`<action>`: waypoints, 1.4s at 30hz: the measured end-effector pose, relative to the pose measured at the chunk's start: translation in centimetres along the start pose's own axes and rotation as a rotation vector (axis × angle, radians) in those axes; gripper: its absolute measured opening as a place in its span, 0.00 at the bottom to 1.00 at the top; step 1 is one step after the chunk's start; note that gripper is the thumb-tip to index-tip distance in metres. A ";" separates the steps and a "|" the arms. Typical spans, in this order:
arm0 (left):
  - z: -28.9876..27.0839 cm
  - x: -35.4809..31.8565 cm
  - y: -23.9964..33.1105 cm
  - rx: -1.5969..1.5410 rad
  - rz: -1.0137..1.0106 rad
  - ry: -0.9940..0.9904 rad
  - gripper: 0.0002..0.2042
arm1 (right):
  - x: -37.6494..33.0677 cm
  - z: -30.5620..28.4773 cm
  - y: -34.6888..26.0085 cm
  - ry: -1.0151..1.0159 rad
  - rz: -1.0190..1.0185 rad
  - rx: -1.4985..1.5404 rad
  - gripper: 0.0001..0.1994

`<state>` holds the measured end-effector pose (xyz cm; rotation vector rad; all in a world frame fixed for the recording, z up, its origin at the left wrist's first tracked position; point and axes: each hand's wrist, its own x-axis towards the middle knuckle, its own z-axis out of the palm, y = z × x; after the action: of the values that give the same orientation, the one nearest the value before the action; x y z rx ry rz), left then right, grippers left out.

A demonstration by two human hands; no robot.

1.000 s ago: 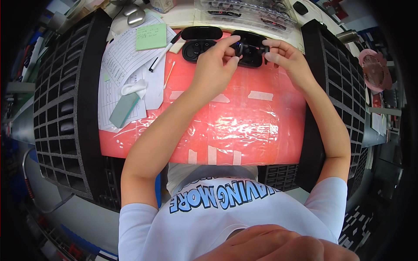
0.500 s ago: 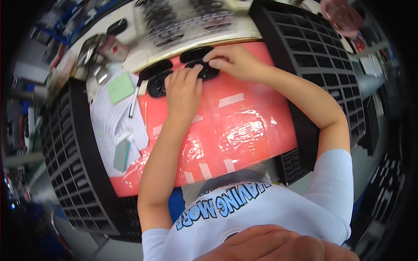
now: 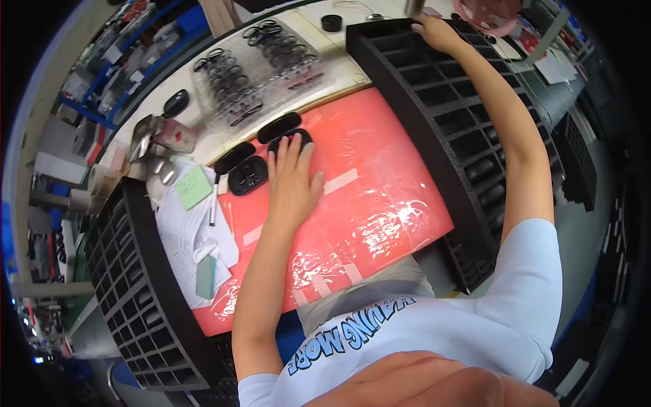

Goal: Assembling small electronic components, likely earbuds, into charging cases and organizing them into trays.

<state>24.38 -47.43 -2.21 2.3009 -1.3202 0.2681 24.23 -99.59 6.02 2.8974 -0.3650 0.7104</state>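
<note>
Two black earphone cases with raised lids lie side by side at the far edge of a red mat (image 3: 380,156). In the left case (image 3: 248,175), dark earpieces show in their recesses. Over the right case (image 3: 281,139) lies my left hand (image 3: 291,176), its fingers spread and resting on it, so much of its inside is hidden. My right hand (image 3: 439,34) reaches to the far end of the black compartment tray (image 3: 380,64) on the right. Its bent fingertips are at the tray's edge, too hidden to tell whether they hold anything.
A second black compartment tray (image 3: 159,312) stands at the left. Beside it lie papers (image 3: 180,230), a green note pad (image 3: 194,188) and a pen (image 3: 213,210). Beyond the mat, a clear tray of dark looped parts (image 3: 261,74) and a black mouse (image 3: 176,102) sit on the white table.
My right hand has left the right case and stretched far right to the compartment tray. My left hand stays at the cases, now flatter over the right one. The whole view has shifted.
</note>
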 end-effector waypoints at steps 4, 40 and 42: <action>0.5 -0.4 -0.3 -0.005 -0.023 0.007 0.27 | 0.7 2.8 -0.1 -0.106 0.058 -0.001 0.15; 0.6 5.2 2.7 -1.515 -0.356 0.447 0.38 | -6.2 -2.7 -24.5 -0.639 0.070 1.688 0.29; 1.1 4.3 2.4 -0.930 -0.359 0.443 0.39 | -4.4 -2.7 -25.0 -0.606 -0.034 1.602 0.20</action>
<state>24.45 -52.25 -0.82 1.5078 -0.5851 0.0158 25.90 -74.21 4.49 4.5630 0.5135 -0.1110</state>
